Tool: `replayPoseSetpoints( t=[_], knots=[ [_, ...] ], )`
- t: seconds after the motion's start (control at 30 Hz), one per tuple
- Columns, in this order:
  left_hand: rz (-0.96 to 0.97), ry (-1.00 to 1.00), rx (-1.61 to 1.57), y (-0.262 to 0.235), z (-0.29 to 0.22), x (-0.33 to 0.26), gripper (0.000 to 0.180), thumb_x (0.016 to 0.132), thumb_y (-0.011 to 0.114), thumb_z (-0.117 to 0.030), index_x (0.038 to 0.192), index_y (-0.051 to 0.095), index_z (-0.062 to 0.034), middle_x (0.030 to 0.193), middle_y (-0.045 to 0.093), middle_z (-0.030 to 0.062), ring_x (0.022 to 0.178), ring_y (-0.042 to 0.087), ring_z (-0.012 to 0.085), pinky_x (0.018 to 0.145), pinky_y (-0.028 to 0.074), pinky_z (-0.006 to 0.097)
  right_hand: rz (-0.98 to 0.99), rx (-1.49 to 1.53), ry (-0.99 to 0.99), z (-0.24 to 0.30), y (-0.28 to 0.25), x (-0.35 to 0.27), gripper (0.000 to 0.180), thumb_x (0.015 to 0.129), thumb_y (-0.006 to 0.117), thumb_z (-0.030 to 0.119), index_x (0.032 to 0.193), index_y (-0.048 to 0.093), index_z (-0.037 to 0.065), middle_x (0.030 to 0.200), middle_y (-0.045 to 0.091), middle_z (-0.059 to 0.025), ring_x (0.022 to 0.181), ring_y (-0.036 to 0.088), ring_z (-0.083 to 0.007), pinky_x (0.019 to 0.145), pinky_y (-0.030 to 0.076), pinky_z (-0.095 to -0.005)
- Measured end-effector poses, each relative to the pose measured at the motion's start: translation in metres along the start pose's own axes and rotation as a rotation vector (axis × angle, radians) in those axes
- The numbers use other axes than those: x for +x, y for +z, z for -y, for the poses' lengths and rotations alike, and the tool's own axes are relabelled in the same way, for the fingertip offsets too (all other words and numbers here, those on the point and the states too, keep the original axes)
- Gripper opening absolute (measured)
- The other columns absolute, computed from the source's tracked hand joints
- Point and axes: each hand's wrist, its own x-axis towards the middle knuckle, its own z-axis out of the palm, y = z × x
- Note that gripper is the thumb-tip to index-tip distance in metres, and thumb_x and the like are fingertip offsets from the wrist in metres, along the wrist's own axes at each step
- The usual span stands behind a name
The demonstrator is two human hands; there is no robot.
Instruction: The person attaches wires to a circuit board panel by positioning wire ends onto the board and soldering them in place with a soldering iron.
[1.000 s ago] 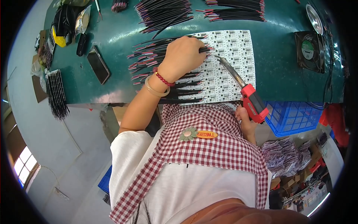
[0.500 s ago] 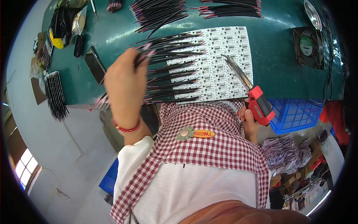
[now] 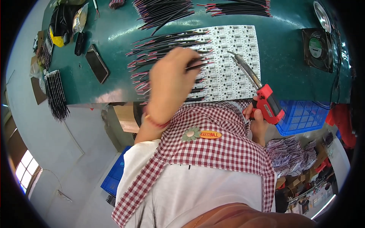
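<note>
A white panel of small circuit boards (image 3: 232, 76) lies on the green table with black wires (image 3: 152, 57) in rows over its left half, their red and pale ends toward the boards. Above these rows is my left hand (image 3: 171, 81), thumb and fingertips pinched on a black wire (image 3: 197, 67) whose end points at the boards; motion blurs the fingers a little. My right hand (image 3: 257, 119) is wrapped round the red and black grip of a soldering gun (image 3: 267, 103). Its metal tip is over the panel's right part, apart from my left hand.
Bundles of black wires (image 3: 163, 13) lie along the far side, with another bundle (image 3: 239, 8) to their right. A phone (image 3: 97, 64) rests at left. A square fan (image 3: 316, 49) stands at right beside a round metal dish (image 3: 322, 16). Below the table edge is a blue crate (image 3: 302, 116).
My left hand has moved right, from the wires' left ends to over the boards, with a wire in its fingers. The phone is now uncovered. The soldering gun has hardly moved.
</note>
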Motion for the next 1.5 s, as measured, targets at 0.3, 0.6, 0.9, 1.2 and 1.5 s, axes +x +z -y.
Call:
replayPoseSetpoints(
  t=[0.3,0.6,0.9,1.2,1.5],
  knots=[
    [0.147,-0.108,0.120,0.049,0.016,0.015,0.018,0.072,0.073,-0.015,0.075,0.060,-0.0013,0.074,0.063,0.0160,0.071,0.062,0.0361,0.060,0.048,0.043,0.010,-0.039,0.103,-0.007,0.000,-0.011,0.039,0.092,0.059,0.022,0.121,0.049,-0.003,0.066,0.050,-0.0051,0.053,0.042,-0.0107,0.055,0.038,-0.0281],
    [0.132,-0.108,0.107,0.052,0.020,0.019,0.022,0.073,0.072,-0.017,0.074,0.060,0.0009,0.069,0.062,0.0180,0.067,0.060,0.0375,0.059,0.046,0.041,0.013,-0.055,0.144,-0.006,0.000,-0.010,0.007,0.089,0.063,0.008,0.093,0.061,0.002,0.077,0.057,-0.0001,0.066,0.051,-0.0069,0.059,0.040,-0.0236],
    [0.159,-0.126,0.105,0.051,0.018,0.018,0.014,0.074,0.067,-0.013,0.075,0.061,-0.0006,0.073,0.063,0.0171,0.068,0.062,0.0367,0.060,0.048,0.045,-0.001,-0.196,0.132,-0.008,-0.004,-0.015,0.010,0.088,0.065,0.007,0.095,0.062,0.001,0.082,0.059,-0.0005,0.073,0.053,-0.0086,0.064,0.044,-0.0257],
    [0.126,-0.110,0.114,0.052,0.019,0.018,0.019,0.073,0.071,-0.017,0.075,0.062,0.0003,0.070,0.063,0.0179,0.067,0.062,0.0369,0.060,0.047,0.041,-0.018,-0.088,0.158,-0.003,-0.006,-0.019,0.011,0.088,0.065,0.008,0.095,0.061,0.001,0.082,0.058,-0.0002,0.072,0.053,-0.0087,0.065,0.044,-0.0251],
    [0.121,-0.114,0.090,0.052,0.018,0.019,0.019,0.074,0.071,-0.017,0.075,0.062,0.0000,0.068,0.062,0.0176,0.066,0.061,0.0367,0.059,0.047,0.041,-0.005,-0.138,0.195,-0.008,-0.005,-0.016,0.012,0.088,0.065,0.008,0.097,0.061,0.001,0.085,0.059,-0.0004,0.076,0.053,-0.0085,0.067,0.044,-0.0251]
  ],
)
